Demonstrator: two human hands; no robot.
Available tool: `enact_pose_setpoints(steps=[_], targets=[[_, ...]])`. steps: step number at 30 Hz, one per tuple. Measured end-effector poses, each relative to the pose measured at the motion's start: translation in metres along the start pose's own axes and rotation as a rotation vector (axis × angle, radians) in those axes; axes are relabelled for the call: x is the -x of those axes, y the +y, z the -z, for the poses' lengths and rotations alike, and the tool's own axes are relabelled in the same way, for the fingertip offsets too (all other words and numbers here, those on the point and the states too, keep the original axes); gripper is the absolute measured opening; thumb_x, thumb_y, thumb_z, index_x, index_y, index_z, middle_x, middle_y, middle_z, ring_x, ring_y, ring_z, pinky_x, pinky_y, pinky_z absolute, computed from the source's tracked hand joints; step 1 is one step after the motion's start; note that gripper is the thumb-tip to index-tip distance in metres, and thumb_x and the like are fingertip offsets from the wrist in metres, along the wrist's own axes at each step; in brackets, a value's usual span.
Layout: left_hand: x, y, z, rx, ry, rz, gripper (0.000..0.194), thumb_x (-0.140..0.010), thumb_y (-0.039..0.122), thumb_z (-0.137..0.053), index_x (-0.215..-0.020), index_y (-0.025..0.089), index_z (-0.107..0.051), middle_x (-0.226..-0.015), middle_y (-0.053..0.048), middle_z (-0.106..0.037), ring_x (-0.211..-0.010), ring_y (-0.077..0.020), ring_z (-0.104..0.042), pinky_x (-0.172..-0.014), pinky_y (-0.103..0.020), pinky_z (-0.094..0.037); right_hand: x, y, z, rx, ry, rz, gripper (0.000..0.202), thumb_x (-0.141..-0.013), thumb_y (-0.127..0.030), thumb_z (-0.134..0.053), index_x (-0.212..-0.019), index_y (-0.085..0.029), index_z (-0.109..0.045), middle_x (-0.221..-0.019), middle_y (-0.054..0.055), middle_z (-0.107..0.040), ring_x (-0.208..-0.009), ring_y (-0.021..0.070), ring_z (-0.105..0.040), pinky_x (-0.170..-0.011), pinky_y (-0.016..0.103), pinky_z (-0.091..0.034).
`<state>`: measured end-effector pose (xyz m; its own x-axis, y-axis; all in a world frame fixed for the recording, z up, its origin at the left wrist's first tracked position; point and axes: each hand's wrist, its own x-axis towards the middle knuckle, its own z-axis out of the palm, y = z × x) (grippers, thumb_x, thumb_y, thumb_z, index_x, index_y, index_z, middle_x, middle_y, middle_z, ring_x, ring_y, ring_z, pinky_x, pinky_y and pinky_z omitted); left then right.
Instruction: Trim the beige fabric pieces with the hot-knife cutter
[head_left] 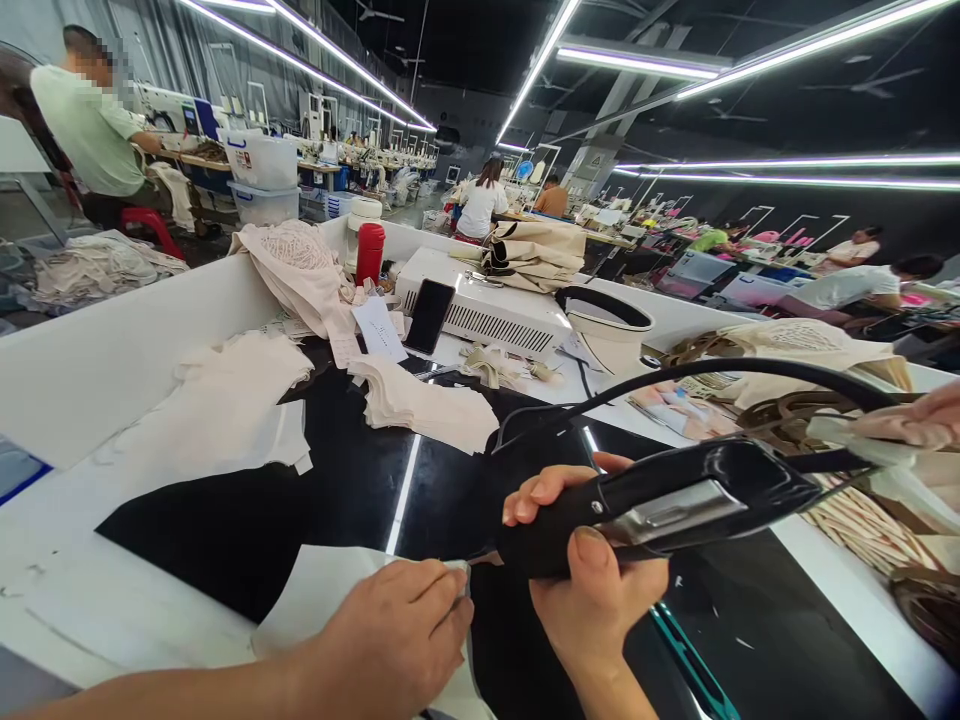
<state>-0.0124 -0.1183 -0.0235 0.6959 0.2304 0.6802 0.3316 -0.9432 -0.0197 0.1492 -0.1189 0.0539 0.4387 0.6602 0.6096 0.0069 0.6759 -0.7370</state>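
Note:
My right hand (pixel 592 590) grips a black corded hand tool (pixel 690 495) with a silver lever along its side. The tool's front end points left, and a thin tip shows close to the fingertips of my left hand (pixel 390 630). My left hand is closed in a pinch on the edge of a white sheet (pixel 322 590), fabric or paper, lying on the black tabletop (pixel 345 500). A black cable (pixel 720 368) loops up from the tool's side. A stack of cream fabric pieces (pixel 431 405) lies beyond the tool.
Another person's hand (pixel 922 420) reaches in at right by the cable. A teal utility knife (pixel 690 660) lies below the tool. Behind stand a phone (pixel 430 315), red bottle (pixel 369 252), vented white box (pixel 487 300) and fabric heap (pixel 300 270). A white wall (pixel 142 345) edges the left.

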Motion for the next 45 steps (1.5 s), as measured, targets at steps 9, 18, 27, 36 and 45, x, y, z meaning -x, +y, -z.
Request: enact_pose_setpoints(steps=[9, 18, 27, 36, 45], targets=[[0.009, -0.001, -0.005, -0.02, -0.037, -0.002, 0.026, -0.105, 0.028, -0.054, -0.116, 0.009, -0.068, -0.117, -0.007, -0.074, -0.107, -0.0172, -0.067, -0.092, -0.027, -0.053, -0.005, -0.005, -0.004, -0.013, 0.035, 0.0, 0.043, -0.083, -0.042, -0.085, -0.117, -0.028, -0.064, -0.079, -0.002, -0.064, -0.059, 0.015, -0.059, -0.052, 0.028, -0.055], [0.006, 0.0, -0.006, -0.089, -0.037, -0.051, 0.026, -0.105, 0.025, -0.053, -0.116, 0.007, -0.069, -0.117, -0.008, -0.075, -0.109, -0.0169, -0.068, -0.098, -0.026, -0.052, 0.0, -0.003, -0.005, -0.016, 0.026, -0.012, 0.042, -0.084, -0.041, -0.084, -0.118, -0.027, -0.064, -0.08, -0.002, -0.064, -0.059, 0.0155, -0.06, -0.052, 0.03, -0.056], [0.003, 0.002, -0.002, -0.067, 0.003, -0.027, 0.022, -0.103, 0.021, -0.056, -0.113, 0.007, -0.069, -0.111, -0.007, -0.077, -0.103, -0.0162, -0.07, -0.094, -0.026, -0.053, 0.001, -0.001, -0.003, 0.009, 0.015, -0.004, 0.037, -0.088, -0.037, -0.08, -0.119, -0.028, -0.062, -0.081, -0.002, -0.065, -0.06, 0.0157, -0.061, -0.054, 0.03, -0.056], [0.005, 0.001, -0.004, -0.078, -0.036, -0.025, 0.024, -0.105, 0.024, -0.055, -0.116, 0.008, -0.069, -0.115, -0.008, -0.075, -0.107, -0.0162, -0.068, -0.094, -0.026, -0.053, 0.002, 0.0, -0.006, -0.001, 0.008, 0.002, 0.038, -0.088, -0.039, -0.079, -0.12, -0.027, -0.06, -0.081, -0.002, -0.064, -0.06, 0.0156, -0.06, -0.053, 0.03, -0.055], [0.012, 0.001, -0.008, -0.058, -0.09, -0.016, 0.027, -0.106, 0.026, -0.053, -0.12, 0.009, -0.067, -0.12, -0.008, -0.075, -0.111, -0.0167, -0.068, -0.092, -0.027, -0.055, 0.005, 0.0, -0.011, -0.018, 0.023, -0.02, 0.038, -0.089, -0.036, -0.078, -0.121, -0.027, -0.059, -0.082, -0.002, -0.064, -0.061, 0.0146, -0.058, -0.054, 0.03, -0.054]])
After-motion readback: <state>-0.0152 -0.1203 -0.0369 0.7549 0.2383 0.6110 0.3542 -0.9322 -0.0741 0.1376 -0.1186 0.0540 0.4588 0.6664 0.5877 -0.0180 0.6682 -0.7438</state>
